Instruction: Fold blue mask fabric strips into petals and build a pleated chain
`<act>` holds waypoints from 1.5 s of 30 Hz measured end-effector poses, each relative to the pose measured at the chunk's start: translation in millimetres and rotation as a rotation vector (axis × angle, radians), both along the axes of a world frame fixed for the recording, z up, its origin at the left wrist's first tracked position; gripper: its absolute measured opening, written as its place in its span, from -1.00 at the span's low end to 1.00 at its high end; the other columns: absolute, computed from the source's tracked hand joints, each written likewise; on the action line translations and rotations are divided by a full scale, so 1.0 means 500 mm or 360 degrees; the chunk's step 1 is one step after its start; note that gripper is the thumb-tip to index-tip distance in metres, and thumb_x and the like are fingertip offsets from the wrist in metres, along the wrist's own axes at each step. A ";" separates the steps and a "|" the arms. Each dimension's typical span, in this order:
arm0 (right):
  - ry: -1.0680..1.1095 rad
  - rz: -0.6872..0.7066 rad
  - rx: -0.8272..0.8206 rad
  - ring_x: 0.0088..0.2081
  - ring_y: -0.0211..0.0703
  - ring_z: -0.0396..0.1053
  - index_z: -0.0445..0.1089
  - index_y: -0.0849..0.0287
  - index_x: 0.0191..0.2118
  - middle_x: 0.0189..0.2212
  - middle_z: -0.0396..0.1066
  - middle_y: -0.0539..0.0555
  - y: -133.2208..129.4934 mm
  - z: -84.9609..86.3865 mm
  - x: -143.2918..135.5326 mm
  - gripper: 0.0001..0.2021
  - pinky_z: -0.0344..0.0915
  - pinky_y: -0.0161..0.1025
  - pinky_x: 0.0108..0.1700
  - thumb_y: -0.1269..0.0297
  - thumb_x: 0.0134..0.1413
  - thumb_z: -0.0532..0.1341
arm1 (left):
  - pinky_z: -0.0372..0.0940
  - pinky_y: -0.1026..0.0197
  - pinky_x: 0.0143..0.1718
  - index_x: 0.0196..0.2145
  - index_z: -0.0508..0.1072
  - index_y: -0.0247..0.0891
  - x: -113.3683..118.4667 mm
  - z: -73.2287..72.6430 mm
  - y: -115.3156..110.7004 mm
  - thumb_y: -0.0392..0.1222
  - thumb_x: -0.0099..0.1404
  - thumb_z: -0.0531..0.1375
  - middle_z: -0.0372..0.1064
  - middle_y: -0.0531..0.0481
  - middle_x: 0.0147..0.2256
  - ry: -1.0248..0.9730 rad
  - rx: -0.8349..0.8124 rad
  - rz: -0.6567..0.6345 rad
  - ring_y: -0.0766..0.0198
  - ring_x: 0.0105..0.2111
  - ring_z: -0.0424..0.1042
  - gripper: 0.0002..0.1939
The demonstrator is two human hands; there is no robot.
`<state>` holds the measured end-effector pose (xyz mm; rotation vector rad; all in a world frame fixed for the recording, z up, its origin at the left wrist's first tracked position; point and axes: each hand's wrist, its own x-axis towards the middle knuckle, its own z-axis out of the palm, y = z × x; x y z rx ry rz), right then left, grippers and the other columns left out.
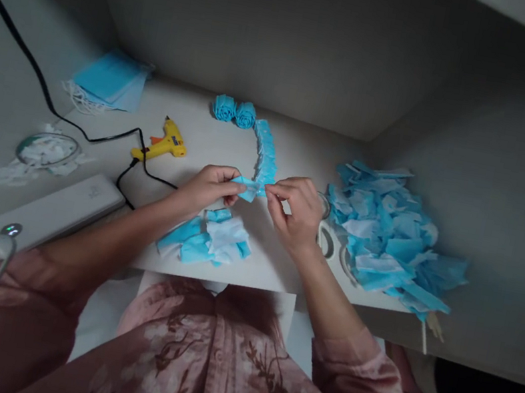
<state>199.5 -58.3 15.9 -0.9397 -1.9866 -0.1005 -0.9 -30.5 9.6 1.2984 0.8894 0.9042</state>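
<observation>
My left hand [216,185] is closed, with thumb and fingers pinching a small blue fabric piece [249,192]. A pleated blue fabric strip [266,150] curves down from the back of the table to meet this piece. At the strip's lower end, my right hand [296,211] is closed in a pinch; its fingertips partly hide what they grip. Two rolled blue fabric roses [235,112] sit side by side at the strip's far end. Just below my hands lies a small heap of blue and white fabric pieces [214,239].
A yellow glue gun [163,140] with a black cord lies left, near stacked blue face masks [110,80]. White scraps [49,151] fill a round dish. A white box-shaped device [57,208] is at front left. A large blue fabric pile [388,232] covers the right side.
</observation>
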 end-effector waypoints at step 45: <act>0.0234 0.0568 -0.1244 -0.16 -0.16 0.44 0.32 0.08 0.22 -0.17 0.49 0.09 0.061 0.023 0.013 -0.55 0.39 -0.16 -0.08 0.12 0.25 0.21 | 0.12 0.31 -0.51 -0.49 0.39 -0.29 -0.003 -0.021 0.018 -0.11 0.12 0.27 0.26 0.11 -0.59 0.0130 0.0091 -0.0078 0.42 -0.58 0.21 -0.80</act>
